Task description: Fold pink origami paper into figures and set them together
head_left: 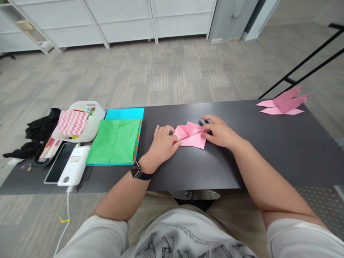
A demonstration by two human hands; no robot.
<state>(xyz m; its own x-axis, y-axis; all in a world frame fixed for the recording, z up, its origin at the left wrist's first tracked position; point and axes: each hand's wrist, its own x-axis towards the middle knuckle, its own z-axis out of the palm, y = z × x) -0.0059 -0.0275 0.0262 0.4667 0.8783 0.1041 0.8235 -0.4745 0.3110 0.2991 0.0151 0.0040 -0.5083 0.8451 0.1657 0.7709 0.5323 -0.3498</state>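
A partly folded sheet of pink paper lies on the dark table in front of me, with creases and a raised fold along its middle. At its left end, my left hand pinches the edge between thumb and fingers; a black watch is on that wrist. My right hand grips the opposite end, thumb below and index finger above, the other fingers curled loosely. Toward the far right corner stand two folded pink paper birds, side by side and touched by neither hand.
Left of my hands lies a stack of coloured paper, green on top, over a blue sheet. Beyond it are a white basket, a phone, a white power bank with a cable, and black cloth.
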